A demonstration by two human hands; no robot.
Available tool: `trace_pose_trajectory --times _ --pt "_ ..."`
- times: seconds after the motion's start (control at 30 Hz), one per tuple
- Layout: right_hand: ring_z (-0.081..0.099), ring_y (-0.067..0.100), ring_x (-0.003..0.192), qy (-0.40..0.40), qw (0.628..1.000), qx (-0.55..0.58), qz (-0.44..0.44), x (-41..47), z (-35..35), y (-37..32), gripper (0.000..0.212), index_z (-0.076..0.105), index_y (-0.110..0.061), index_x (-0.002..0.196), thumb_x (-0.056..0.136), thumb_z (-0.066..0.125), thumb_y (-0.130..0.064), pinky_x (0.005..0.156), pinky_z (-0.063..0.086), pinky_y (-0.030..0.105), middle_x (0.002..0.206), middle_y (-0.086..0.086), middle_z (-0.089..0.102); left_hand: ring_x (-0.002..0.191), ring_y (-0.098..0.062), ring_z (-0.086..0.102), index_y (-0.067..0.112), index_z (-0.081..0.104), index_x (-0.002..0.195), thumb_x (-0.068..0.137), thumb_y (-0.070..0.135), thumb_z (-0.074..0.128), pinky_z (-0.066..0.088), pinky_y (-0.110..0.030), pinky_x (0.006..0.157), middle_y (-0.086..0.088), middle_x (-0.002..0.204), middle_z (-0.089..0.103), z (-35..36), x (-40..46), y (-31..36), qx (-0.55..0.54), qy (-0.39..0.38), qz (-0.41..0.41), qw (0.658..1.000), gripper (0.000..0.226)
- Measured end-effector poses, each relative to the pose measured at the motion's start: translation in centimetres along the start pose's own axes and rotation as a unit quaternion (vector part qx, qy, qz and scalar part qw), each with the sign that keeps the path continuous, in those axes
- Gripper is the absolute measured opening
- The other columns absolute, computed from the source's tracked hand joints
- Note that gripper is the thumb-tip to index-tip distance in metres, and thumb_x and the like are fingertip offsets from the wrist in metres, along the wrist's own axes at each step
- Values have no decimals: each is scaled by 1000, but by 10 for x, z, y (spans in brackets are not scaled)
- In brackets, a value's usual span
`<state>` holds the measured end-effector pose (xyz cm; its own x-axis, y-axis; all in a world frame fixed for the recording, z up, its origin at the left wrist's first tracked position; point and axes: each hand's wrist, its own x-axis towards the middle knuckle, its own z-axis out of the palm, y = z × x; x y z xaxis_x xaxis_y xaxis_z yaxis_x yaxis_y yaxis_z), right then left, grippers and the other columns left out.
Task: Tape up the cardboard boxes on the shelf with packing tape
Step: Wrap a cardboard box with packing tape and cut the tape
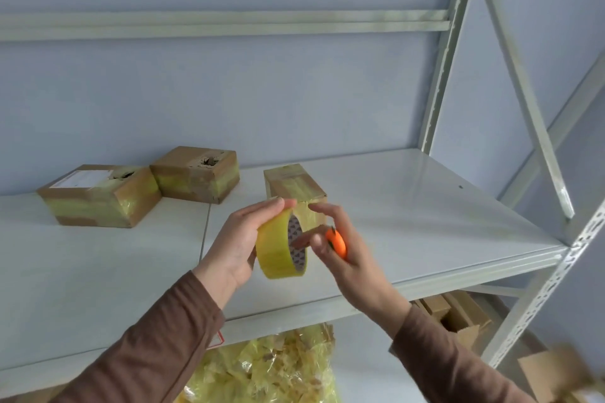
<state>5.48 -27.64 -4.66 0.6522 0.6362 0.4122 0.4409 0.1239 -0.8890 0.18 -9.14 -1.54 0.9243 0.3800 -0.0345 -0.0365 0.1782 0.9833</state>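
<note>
Fingers first: our left hand (235,245) grips the tape roll (281,245) round its outer band, thumb and fingertips clamped over the top edge, the roll standing on edge with its open core facing our right hand.
Right hand: our right hand (340,249) holds an orange cutter (337,240) tucked against the palm while its thumb and forefinger reach to the core side of the roll; whether they have the loose tape end pinched we cannot tell.
Roll axis: the core runs roughly from hand to hand, so tape would pay off across our fingers and away toward the shelf, we judge.
Nearest box: the small cardboard box (294,183) stands just beyond the fingertips of both hands, directly behind the roll, its long side running away from us, yellowish tape already across its top.
Nearer hand: both sit about level before it; the right fingertips lie closest to its front corner.
Farther out: two more cardboard boxes (196,173) sit touching, well off to the left of our left hand, both banded in tape, each with a torn patch on top.
Beneath: the pale metal shelf (425,206) carries all three.
</note>
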Motion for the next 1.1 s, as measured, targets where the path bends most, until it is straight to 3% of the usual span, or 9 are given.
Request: trace_pose_trajectory --times 0.07,0.17,0.23,0.33,0.47,0.63,0.83,0.97,1.1 --pt "70 17 107 -61 998 -4 -1 -12 2 2 66 27 -44 156 98 58 -52 96 54 31 114 -5 73 97 -26 74 18 82 106 83 38 74 57 -42 90 -10 107 78 6 4 2 -22 -2 -23 999 32" --pt "50 15 72 -48 998 -26 -22 -17 4 -4 66 23 -54 156 103 58 -35 75 46 23 80 -9 56 98 -14 68 24 84 98 86 37 75 55 -38 88 4 102 77 3 17 12 26 29 -1 999 20" --pt "42 13 71 -12 1000 -16 -10 -16 -1 -10 61 33 -56 153 104 58 -29 75 41 18 80 -9 49 94 -10 58 27 84 95 89 37 74 52 -34 90 13 98 75 -3 33 22 70 48 36 996 15" --pt "55 8 81 -9 999 -31 28 -11 -10 -19 42 55 -51 140 104 59 -30 82 43 11 103 -12 69 90 -9 51 27 84 98 89 38 74 46 -25 82 18 99 75 7 62 33 136 22 56 989 17" --pt "47 5 65 -10 991 -23 133 -10 -13 -17 13 72 -35 108 103 60 -35 60 38 14 69 -20 51 92 -10 49 30 81 91 91 40 74 41 -27 81 12 105 69 10 108 59 126 81 63 987 13" --pt "64 32 88 -22 982 67 173 -4 -22 -20 23 70 -37 113 96 65 -52 85 55 52 92 7 58 99 -8 51 31 80 91 91 41 74 40 -28 85 16 107 66 4 151 63 178 71 32 981 12" --pt "64 43 112 19 977 94 192 12 -30 -15 29 75 -31 104 88 69 -54 102 49 59 114 21 71 111 -14 50 24 78 112 95 36 71 33 -30 102 19 101 64 -1 181 52 209 57 19 976 22" --pt "67 37 97 35 969 129 208 23 -30 -8 29 76 -27 102 84 70 -49 93 52 56 118 30 65 114 -16 50 23 77 118 95 36 71 33 -28 98 9 114 65 -6 193 43 218 56 2 974 28" --pt "65 44 112 31 965 126 227 31 -30 4 25 77 -31 100 82 70 -47 101 49 60 114 25 69 106 -16 61 12 77 117 90 32 78 40 -24 91 -2 114 71 -11 202 24 226 76 -20 971 33"
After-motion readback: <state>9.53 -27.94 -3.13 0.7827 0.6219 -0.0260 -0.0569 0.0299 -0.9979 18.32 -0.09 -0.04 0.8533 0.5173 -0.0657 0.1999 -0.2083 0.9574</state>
